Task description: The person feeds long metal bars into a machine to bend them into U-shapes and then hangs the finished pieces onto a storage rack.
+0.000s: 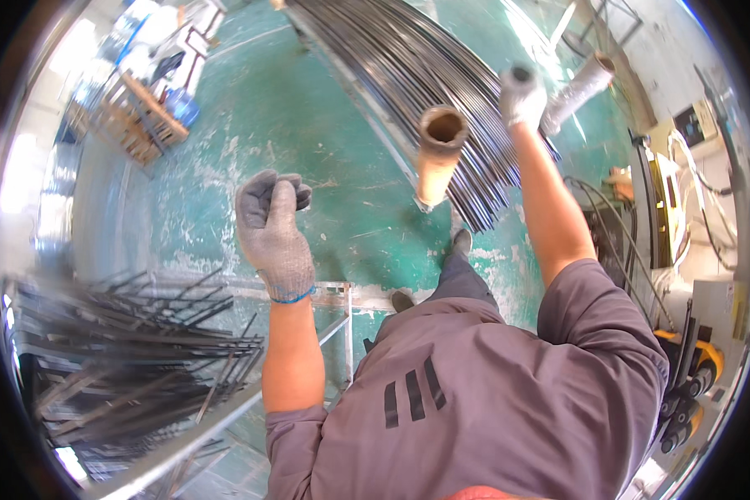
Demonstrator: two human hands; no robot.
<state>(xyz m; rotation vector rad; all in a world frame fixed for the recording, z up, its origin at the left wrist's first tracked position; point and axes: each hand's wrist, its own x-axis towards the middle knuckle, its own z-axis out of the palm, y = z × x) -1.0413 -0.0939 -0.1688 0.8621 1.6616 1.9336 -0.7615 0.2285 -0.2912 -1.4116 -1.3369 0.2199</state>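
The left hand (277, 221), in a grey glove, is held above the green floor (200, 200) with its fingers loosely curled; the palm is hidden, so a grip cannot be confirmed. The right hand (522, 102), in a pale glove, is blurred beside a bundle of dark rods (392, 67), whose far end is cut off at the top; its grip cannot be told. Contact with the film-wrapped roll (579, 93) just beside it is unclear. The rods are partly covered by a cardboard tube (436, 171).
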